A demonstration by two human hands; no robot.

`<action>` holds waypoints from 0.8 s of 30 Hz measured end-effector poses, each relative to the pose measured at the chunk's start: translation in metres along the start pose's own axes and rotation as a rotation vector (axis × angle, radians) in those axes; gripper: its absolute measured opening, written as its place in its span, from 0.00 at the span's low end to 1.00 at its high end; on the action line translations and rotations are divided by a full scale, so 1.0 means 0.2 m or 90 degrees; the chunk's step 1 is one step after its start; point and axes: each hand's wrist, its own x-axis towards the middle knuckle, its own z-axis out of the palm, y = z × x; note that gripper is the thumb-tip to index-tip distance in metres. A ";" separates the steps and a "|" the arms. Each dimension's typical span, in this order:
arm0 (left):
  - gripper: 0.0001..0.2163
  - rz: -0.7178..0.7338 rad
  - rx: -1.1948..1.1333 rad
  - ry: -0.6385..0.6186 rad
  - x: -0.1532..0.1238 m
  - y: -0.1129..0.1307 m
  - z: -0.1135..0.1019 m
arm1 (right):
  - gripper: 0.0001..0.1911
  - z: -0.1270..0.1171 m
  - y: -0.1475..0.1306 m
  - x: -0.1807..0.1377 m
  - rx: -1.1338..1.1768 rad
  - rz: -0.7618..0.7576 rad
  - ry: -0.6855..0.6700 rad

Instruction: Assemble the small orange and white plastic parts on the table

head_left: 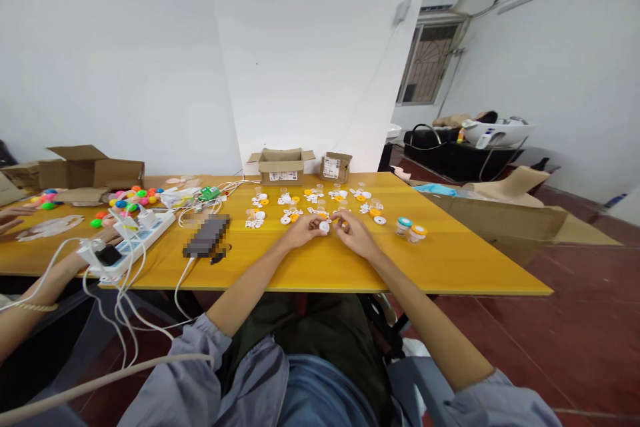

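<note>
My left hand (302, 232) is closed, pinching a small white round disc (325, 227) by its edge just above the yellow table (280, 267). Close to the disc's right side, my right hand (354, 233) has its fingers bent and drawn together; what they hold, if anything, is too small to make out. Behind both hands lie several groups of small parts: white discs (380, 220), orange rings (375, 212), clear cups (361, 187) and little white pieces (250, 222). To the right stand two clear jars, one with a teal lid (405, 221), the other with an orange lid (418, 231).
Two cardboard boxes, one open (283, 177) and one smaller (335, 167), stand by the wall. Left are a blurred dark device (207, 237), a white power strip (135, 247) with trailing cables, colourful balls (135, 198), and another person's arm (55, 287).
</note>
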 end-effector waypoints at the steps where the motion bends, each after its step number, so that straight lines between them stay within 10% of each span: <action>1: 0.11 -0.001 -0.005 0.000 0.00 0.00 0.00 | 0.10 0.00 -0.01 0.00 -0.002 -0.008 -0.017; 24: 0.13 -0.018 -0.020 -0.021 -0.01 0.03 -0.01 | 0.07 0.02 -0.02 0.01 -0.004 -0.005 -0.056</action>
